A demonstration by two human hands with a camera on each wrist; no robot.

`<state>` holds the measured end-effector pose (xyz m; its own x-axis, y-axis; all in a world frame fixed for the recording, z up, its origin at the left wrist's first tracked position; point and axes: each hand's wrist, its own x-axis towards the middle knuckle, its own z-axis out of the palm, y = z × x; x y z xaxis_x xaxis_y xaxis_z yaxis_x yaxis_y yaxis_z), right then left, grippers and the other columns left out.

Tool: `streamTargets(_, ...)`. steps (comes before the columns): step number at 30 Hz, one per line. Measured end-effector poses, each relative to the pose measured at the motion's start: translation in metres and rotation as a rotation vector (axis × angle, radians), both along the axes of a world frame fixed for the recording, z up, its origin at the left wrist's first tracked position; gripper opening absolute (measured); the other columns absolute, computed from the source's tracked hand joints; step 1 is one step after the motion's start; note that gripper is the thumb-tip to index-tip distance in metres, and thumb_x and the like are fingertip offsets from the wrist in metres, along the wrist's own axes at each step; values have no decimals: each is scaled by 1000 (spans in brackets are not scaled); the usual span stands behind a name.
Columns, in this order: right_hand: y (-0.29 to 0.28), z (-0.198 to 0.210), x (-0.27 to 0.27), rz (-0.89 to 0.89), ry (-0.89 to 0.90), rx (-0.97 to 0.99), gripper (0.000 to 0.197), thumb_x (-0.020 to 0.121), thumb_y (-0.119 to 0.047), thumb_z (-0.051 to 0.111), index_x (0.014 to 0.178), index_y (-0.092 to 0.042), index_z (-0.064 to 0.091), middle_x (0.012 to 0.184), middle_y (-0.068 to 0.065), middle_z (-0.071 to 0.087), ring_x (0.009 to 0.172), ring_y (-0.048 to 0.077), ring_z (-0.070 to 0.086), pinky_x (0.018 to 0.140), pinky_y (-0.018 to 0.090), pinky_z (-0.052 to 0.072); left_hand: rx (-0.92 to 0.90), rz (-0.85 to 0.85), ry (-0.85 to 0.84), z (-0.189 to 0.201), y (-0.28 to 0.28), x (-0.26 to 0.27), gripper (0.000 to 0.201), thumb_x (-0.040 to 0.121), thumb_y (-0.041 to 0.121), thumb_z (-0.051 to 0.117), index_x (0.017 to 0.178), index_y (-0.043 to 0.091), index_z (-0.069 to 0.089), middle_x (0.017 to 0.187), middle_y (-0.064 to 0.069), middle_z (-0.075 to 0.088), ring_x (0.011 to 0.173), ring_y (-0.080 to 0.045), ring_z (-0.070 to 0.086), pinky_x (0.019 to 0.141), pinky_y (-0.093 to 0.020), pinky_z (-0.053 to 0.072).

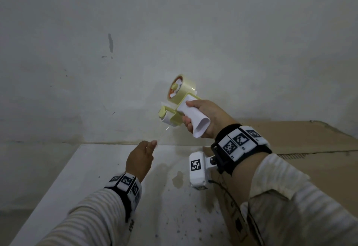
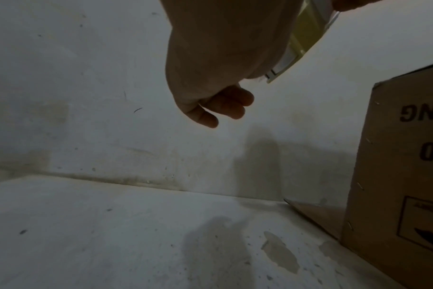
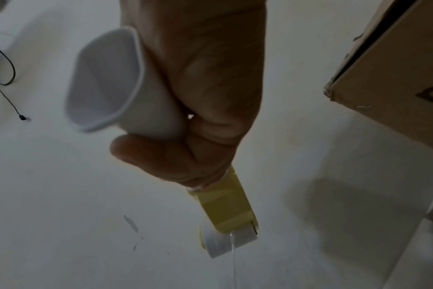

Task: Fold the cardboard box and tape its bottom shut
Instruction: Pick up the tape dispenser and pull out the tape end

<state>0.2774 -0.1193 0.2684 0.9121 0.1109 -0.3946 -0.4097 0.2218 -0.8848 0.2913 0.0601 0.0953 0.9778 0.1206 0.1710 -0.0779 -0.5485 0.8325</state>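
While the right hand [image 1: 203, 118] grips the tape dispenser [image 1: 179, 102] aloft, the left hand [image 1: 140, 158] pinches its loose tape end [image 1: 162, 134]. Already folded up, the cardboard box [image 1: 310, 158] stands at the right, apparently untaped

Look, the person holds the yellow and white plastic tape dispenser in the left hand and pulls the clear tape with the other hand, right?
Not quite. The head view shows the right hand gripping the yellow and white plastic tape dispenser; the left hand pulls the clear tape.
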Motion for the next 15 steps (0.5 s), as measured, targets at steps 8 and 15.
streamTargets(8,-7,-1,-6,-44,5,-20,47,95,-24,53,134,-2,40,70,11,47,31,16,48,37,17,43,394,-56,-42,-11,-6,-10,36,97,48,32,107,19,51,88,1,60,76,-19,54,66,-27,37)
streamTargets(15,-22,22,-16,6,16,-77,34,95,-30,51,108,2,49,66,9,49,35,14,48,38,16,42,-158,-69,427,-12,-6,2,32,99,30,40,95,4,58,90,-13,66,72,-25,61,64,-32,50)
